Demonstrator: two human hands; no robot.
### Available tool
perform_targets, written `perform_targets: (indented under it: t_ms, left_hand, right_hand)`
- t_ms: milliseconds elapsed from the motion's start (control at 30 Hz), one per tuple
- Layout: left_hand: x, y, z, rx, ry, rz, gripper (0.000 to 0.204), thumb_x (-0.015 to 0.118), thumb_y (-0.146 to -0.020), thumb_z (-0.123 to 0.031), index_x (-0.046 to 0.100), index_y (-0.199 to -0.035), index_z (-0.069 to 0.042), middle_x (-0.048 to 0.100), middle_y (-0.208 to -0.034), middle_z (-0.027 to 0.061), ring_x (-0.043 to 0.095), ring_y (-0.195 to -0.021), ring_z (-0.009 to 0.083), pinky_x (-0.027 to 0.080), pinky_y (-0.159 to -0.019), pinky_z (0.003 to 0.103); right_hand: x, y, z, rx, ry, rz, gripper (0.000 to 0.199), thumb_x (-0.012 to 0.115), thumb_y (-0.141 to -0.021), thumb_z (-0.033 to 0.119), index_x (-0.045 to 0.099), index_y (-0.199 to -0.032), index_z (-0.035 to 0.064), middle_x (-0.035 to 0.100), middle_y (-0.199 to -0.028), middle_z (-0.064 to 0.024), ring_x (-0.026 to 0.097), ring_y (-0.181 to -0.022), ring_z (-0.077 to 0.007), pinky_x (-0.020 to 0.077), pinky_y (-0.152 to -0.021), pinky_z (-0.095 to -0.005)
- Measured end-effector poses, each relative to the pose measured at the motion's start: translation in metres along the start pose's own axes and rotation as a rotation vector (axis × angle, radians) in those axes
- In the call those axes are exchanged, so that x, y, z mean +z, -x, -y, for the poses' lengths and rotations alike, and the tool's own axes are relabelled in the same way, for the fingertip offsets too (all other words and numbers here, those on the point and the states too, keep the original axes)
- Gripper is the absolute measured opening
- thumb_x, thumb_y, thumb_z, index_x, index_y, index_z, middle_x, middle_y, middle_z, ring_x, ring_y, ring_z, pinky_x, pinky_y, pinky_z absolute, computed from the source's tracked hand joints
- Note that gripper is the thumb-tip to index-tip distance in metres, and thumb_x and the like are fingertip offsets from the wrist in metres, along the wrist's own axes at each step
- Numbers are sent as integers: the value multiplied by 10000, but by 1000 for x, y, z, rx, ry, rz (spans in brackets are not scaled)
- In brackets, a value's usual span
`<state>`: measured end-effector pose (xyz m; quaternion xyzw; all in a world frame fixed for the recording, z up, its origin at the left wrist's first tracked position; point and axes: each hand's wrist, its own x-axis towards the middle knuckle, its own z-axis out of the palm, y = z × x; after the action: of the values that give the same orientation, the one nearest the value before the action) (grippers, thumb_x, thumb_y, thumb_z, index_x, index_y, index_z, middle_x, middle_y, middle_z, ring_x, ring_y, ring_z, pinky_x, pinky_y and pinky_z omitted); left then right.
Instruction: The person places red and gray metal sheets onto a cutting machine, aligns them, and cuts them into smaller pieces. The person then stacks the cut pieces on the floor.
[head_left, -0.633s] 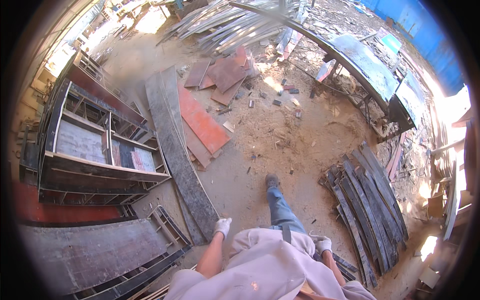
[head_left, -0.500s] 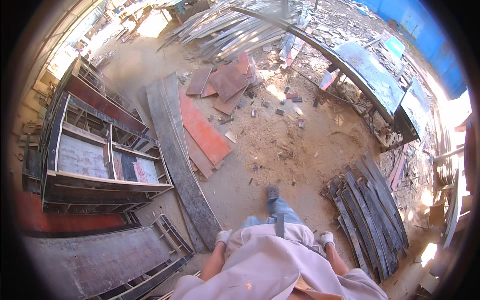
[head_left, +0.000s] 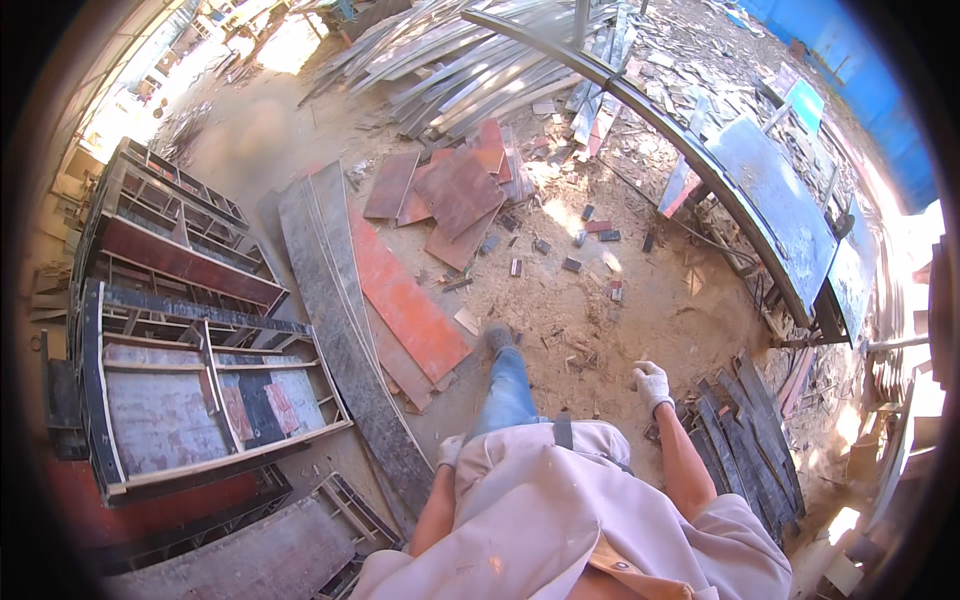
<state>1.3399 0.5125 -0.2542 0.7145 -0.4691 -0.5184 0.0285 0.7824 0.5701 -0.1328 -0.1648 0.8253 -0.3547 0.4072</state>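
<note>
My left hand [head_left: 450,450], in a white glove, hangs beside my hip next to the long grey board on the ground. Its fingers are mostly hidden against my clothes. My right hand [head_left: 651,384], also gloved, swings out in front over the sandy floor, its fingers loosely bent and a little apart with nothing in them. A stack of dark curved wooden strips [head_left: 745,440] lies just right of my right forearm. One foot [head_left: 498,337] is stretched forward near the end of an orange-red panel [head_left: 405,297].
Framed wooden panels [head_left: 205,395] are stacked at the left, by a long grey board [head_left: 335,300]. Reddish-brown sheets [head_left: 458,193] and small dark blocks [head_left: 571,265] lie ahead. A pile of long strips [head_left: 480,75] is farther off. A metal-edged table [head_left: 765,215] stands at the right.
My right hand has swung forward and up from beside my hip. One leg has stepped forward to the left. The scene has shifted as I walk; the strip stack is now nearer my right arm.
</note>
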Motion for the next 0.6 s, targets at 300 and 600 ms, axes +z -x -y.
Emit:
perform_targets:
  t_ms: [300,600]
  left_hand:
    - [-86,-189,-206,-67,435,-1,139,698,-1011,-225,691,-879,-181,567,-660,-71,521,-522,64,360,-435,252]
    - [-135,-305,-389,-40,430,-116,241,725,-1020,-244,702,-1185,-70,705,-955,-12,630,-761,78,507,-659,261]
  right_hand:
    - [33,-57,-14,349,371,261,318,793,-835,77,776,-1146,13,789,-969,-124,780,-804,-199,636,-728,-327]
    - [102,-263,134,437,237,240,239,619,-922,176,762,-986,-5,749,-773,-155,734,-666,-244,577,-629,-386]
